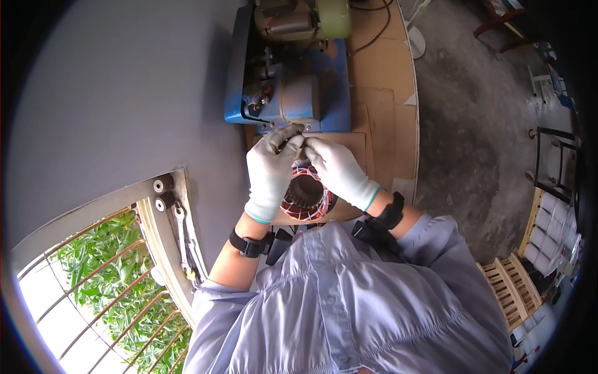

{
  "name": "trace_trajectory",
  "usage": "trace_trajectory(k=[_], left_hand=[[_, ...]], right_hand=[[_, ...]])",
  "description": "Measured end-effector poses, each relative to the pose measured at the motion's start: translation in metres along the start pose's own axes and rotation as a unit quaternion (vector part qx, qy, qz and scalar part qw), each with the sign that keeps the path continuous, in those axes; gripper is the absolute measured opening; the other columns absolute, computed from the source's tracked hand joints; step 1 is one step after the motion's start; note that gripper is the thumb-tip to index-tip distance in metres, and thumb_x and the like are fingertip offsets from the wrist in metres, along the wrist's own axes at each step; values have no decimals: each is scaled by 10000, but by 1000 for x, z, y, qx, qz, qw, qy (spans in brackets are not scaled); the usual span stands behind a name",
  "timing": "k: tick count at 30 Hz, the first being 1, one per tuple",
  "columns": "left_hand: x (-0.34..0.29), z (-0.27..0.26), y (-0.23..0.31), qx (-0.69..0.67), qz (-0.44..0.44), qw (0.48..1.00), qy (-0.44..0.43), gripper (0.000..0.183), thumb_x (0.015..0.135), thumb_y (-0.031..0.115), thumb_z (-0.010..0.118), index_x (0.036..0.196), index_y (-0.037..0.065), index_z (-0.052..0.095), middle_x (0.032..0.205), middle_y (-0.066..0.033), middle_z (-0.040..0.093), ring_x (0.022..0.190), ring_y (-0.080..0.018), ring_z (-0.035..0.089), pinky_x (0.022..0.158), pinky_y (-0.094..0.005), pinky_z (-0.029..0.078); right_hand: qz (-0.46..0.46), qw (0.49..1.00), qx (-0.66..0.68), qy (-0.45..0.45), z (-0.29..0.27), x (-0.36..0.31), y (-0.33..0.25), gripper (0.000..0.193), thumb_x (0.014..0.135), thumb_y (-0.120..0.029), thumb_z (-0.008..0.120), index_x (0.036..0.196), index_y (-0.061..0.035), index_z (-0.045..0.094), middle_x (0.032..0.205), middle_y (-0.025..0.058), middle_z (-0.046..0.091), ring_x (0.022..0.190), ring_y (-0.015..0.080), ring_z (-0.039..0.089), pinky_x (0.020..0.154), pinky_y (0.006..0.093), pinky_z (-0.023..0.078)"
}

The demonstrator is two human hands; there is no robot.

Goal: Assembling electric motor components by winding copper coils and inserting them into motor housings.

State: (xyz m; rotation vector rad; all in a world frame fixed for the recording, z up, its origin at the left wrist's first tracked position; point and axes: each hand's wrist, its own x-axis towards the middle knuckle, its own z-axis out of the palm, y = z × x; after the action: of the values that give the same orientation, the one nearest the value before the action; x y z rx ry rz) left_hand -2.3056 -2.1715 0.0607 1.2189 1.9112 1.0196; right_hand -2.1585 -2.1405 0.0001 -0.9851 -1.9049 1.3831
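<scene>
Stator (pixel 304 202) is right in front of my chest, between my wrists: ring of orange-red windings, white lacing over them, dark round bore with a slotted inner wall. Left hand (pixel 272 165) and right hand (pixel 341 169), both gloved, fingers curled, tips drawn together by its far rim; can't tell what they pinch. Blue machine (pixel 293 103) beyond.
</scene>
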Motion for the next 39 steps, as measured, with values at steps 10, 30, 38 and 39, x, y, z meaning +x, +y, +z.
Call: trace_trajectory(k=[10,30,38,39], left_hand=[[-7,3,-1,13,28,999,26,252,899,92,712,1138,14,728,956,-129,748,779,-136,700,741,-260,551],[6,-7,0,62,25,997,-39,131,879,42,699,993,-13,732,910,-120,751,818,-151,703,777,-279,541],[6,-6,-2,56,58,995,-66,121,874,36,698,980,-15,725,923,-122,746,833,-157,704,779,-285,544],[5,-7,-1,52,54,995,-69,118,877,36,697,979,-15,724,926,-122,745,837,-153,704,777,-283,544]], right_hand=[[47,996,71,-20,5,3,7,139,991,-126,521,1013,6,559,912,250,614,849,464,592,719,504,460],[40,999,2,-30,-9,2,7,98,866,-132,628,847,-51,681,739,167,642,767,347,641,701,417,510],[-80,954,-286,-46,-23,2,-10,101,852,-171,637,818,-98,698,722,89,673,748,319,621,700,463,496],[-79,954,-284,-60,-25,2,-10,109,859,-176,637,835,-88,697,725,94,675,736,324,615,702,447,495]])
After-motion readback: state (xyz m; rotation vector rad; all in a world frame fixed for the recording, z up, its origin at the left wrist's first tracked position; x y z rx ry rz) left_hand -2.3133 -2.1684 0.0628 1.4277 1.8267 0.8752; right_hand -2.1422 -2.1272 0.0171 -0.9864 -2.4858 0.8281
